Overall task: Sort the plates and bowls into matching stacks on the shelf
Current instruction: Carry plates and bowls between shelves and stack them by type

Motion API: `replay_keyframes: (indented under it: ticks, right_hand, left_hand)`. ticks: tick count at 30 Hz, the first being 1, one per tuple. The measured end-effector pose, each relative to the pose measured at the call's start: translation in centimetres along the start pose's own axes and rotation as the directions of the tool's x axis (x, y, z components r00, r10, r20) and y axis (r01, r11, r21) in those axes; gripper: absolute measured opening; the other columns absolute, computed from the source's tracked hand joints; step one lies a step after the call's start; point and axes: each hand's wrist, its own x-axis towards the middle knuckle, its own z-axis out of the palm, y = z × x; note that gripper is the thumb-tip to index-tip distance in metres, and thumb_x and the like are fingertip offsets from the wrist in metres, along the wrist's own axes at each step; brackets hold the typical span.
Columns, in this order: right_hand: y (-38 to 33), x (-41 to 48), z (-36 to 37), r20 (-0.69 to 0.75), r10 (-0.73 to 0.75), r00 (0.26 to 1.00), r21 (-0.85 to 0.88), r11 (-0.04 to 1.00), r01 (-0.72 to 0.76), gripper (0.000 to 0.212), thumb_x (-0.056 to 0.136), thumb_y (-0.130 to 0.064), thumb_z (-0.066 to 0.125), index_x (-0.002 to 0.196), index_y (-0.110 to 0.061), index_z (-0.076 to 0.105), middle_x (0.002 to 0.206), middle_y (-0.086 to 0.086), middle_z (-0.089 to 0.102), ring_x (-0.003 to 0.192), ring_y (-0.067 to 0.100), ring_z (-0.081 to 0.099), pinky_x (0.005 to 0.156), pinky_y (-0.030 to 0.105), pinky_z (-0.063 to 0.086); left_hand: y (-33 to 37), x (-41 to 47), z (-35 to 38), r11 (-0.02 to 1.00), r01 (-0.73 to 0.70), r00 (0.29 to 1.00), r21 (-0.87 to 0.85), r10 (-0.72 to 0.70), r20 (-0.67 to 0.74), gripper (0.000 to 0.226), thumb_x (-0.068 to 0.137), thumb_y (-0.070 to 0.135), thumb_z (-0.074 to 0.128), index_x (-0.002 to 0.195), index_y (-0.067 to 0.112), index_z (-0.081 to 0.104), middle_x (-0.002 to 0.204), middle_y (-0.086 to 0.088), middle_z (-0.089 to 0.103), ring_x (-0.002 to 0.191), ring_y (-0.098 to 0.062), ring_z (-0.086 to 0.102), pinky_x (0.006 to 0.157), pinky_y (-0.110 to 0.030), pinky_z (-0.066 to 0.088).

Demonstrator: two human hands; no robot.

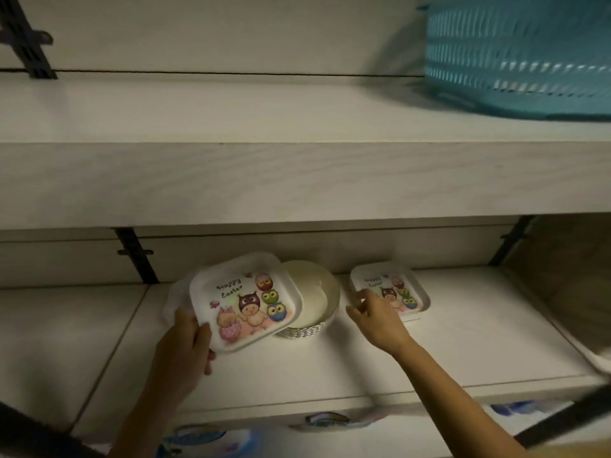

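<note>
gripping a tilted easter plate (pixel 246 300) over the white bowl (pixel 315 302), the left hand (pixel 188 338) holds its near-left corner; the right hand (pixel 373 314), fingers relaxed, reaches over the matching plate (pixel 401 285) further right on the shelf (pixel 463 342).

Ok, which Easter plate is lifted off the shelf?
The left plate: the left hand grips its edge and it tilts over the round bowl. The right plate lies flat on the shelf, by the right hand.
</note>
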Motion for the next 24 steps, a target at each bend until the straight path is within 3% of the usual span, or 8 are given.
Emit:
replay_keyframes:
  ticks: [5,8,10,14,17,20,24]
  right_hand:
    - [4.0,-2.5,-5.7,0.099,-0.031,0.995,-0.182,0.982,0.049,0.025,0.094,-0.037,0.046,0.113,-0.025,0.058,0.112,-0.004,0.064,0.095,0.017,0.062,0.084,0.034,0.051]
    - [6.3,-2.7,-8.7,0.096,-0.027,0.995,-0.271,0.961,0.052,0.026,0.094,-0.039,0.045,0.114,-0.027,0.057,0.111,-0.007,0.064,0.096,0.016,0.062,0.081,0.031,0.051]
    - [7.7,-2.5,-10.5,0.105,-0.036,0.994,-0.299,0.952,0.066,0.026,0.094,-0.039,0.045,0.114,-0.027,0.057,0.105,-0.01,0.062,0.095,0.014,0.061,0.081,0.029,0.051]
    - [10.6,-1.9,-13.3,0.107,-0.07,0.992,-0.316,0.943,0.101,0.025,0.094,-0.039,0.044,0.114,-0.03,0.057,0.096,-0.016,0.055,0.092,0.011,0.061,0.081,0.029,0.052]
    - [12.5,-1.4,-14.7,0.124,-0.076,0.989,-0.312,0.944,0.112,0.024,0.095,-0.038,0.044,0.113,-0.031,0.057,0.096,-0.017,0.054,0.091,0.009,0.06,0.082,0.027,0.052]
    - [14.0,-1.0,-15.6,0.159,-0.079,0.984,-0.299,0.946,0.125,0.023,0.095,-0.037,0.044,0.113,-0.03,0.057,0.097,-0.017,0.055,0.09,0.008,0.059,0.081,0.026,0.051]
    - [15.5,-0.1,-16.2,0.194,-0.096,0.976,-0.284,0.947,0.149,0.02,0.095,-0.037,0.044,0.11,-0.032,0.056,0.099,-0.015,0.057,0.088,0.007,0.06,0.08,0.027,0.052]
  left_hand:
    - [3.1,1.6,4.9,0.999,-0.036,0.996,-0.039,0.039,0.079,0.018,0.096,0.01,0.04,0.08,0.018,0.041,0.067,-0.009,0.057,0.047,-0.015,0.052,0.033,-0.016,0.041]
    - [5.5,2.6,8.4,0.999,-0.035,0.994,-0.035,0.038,0.106,0.005,0.096,0.011,0.04,0.098,0.009,0.045,0.081,-0.013,0.059,0.048,-0.012,0.052,0.031,-0.012,0.04]
    - [7.1,3.1,10.8,0.998,-0.038,0.99,-0.041,0.043,0.134,0.013,0.096,0.011,0.04,0.106,0.004,0.045,0.087,-0.016,0.059,0.05,-0.013,0.053,0.031,-0.011,0.04]
    - [10.6,3.6,15.4,0.999,0.019,0.982,-0.028,-0.013,0.191,0.007,0.097,0.013,0.04,0.103,0.011,0.036,0.104,-0.012,0.054,0.077,-0.025,0.06,0.043,-0.022,0.048]
    - [12.3,4.0,18.6,1.0,0.027,0.977,0.016,-0.03,0.211,0.023,0.097,0.015,0.039,0.118,0.004,0.039,0.119,-0.017,0.056,0.083,-0.026,0.064,0.045,-0.027,0.053]
    - [12.9,4.4,21.2,0.999,0.031,0.976,0.042,-0.04,0.213,0.03,0.097,0.016,0.04,0.125,0.006,0.041,0.123,-0.015,0.057,0.1,-0.033,0.064,0.068,-0.039,0.059]
    - [12.6,4.9,23.6,0.991,0.015,0.984,0.134,-0.038,0.172,0.029,0.097,0.018,0.039,0.121,0.004,0.047,0.122,-0.018,0.06,0.101,-0.035,0.063,0.078,-0.041,0.058]
